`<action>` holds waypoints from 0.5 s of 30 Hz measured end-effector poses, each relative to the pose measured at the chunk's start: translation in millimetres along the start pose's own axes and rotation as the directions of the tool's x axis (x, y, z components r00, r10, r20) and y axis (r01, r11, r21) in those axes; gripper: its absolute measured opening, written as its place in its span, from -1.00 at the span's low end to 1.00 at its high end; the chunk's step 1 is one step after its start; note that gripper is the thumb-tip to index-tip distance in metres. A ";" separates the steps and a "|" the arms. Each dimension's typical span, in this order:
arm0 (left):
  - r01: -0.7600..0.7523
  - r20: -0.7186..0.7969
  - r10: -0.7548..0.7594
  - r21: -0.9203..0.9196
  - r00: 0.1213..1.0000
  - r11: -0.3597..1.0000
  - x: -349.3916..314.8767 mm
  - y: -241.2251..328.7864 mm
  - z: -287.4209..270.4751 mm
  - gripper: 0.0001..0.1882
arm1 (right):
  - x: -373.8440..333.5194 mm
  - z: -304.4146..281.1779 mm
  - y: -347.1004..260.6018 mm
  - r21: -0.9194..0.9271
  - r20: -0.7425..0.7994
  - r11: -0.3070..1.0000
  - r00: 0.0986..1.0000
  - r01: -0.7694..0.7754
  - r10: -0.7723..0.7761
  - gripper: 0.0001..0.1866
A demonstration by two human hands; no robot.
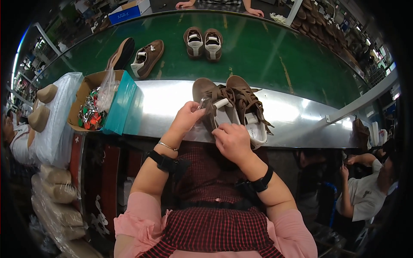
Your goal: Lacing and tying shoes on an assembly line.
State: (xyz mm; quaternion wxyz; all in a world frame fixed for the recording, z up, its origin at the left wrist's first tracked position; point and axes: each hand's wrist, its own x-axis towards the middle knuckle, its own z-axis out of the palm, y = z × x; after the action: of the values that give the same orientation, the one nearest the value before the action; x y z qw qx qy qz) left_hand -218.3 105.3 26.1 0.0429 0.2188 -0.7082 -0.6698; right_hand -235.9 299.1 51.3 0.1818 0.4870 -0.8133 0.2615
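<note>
Two brown lace-up sneakers stand side by side before me, toes pointing away. My right hand (233,141) has its fingers curled over the heel of the left sneaker (207,91), at its pale collar. At that shoe's outer side, my left hand (188,117) pinches something small and shiny, too small to name. The right sneaker (245,95) rests against the other, its dark laces loose and its light insole showing. Both shoes are on a metal ledge (161,96).
Beyond lies a green conveyor belt (254,47) with a pair of brown sneakers (203,44) and another pair (148,58) farther left. A teal-sided carton (121,105) of small metal pieces with coloured ends stands left. A person (370,185) sits at right; another person's hands (254,12) rest across the belt.
</note>
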 end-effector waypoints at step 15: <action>-0.582 -0.120 0.777 0.594 0.619 0.555 3.8 -4.1 -15.1 -0.91 | 21.9 -14.0 2.3 0.299 0.207 0.940 0.973 -0.166 0.106 -0.88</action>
State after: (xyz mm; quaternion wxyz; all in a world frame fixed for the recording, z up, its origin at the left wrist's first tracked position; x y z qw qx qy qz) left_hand -215.4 89.7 22.8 0.3775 0.0463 -0.8617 -0.3359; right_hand -247.5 293.2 73.9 0.0057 0.4746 -0.8066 0.3523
